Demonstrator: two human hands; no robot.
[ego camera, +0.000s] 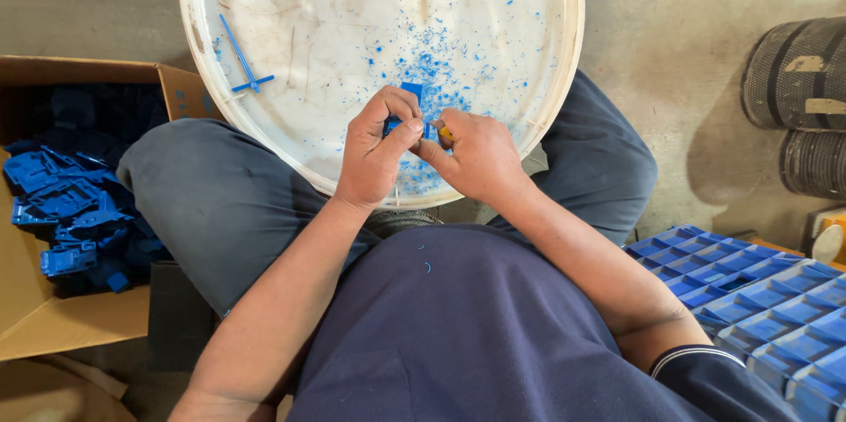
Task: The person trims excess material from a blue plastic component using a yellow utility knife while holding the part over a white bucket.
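Observation:
My left hand (377,151) and my right hand (474,156) meet over the near rim of a large white round basin (564,52). Between them is a small blue plastic part (411,92); my left hand's fingers grip it from the left. My right hand pinches a small tool with a yellow-orange bit (446,133) against the part; most of the tool is hidden. Blue plastic shavings (432,61) lie scattered on the basin's floor just beyond the hands. A thin blue plastic strip (242,61) lies at the basin's left side.
A cardboard box (53,316) at the left holds several blue plastic parts (62,206). Blue moulded trays (758,307) are stacked at the lower right. Dark ribbed rolls (797,74) stand at the right on the concrete floor. My knees flank the basin.

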